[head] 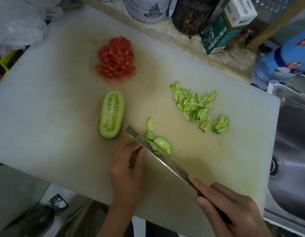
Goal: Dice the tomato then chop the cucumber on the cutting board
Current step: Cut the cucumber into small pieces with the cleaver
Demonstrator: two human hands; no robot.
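Your cutting board (45, 117) lies under both hands. Diced tomato (116, 58) sits well beyond your left hand (127, 168), the cucumber half (111, 115) just past it. Your right hand (233, 211) wraps the knife (165, 159) handle; left fingers (138, 149) curl beside the blade, their hold hidden. Slices (163, 144) touch the blade.

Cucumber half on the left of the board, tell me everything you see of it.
The cucumber half lies on the white cutting board, cut face up: pale green flesh, a central band of seeds, dark green skin at the rim. Unsliced, it points away from the person, nearer than the diced tomato. The tip of the knife is close on its right but apart; only the board touches it.
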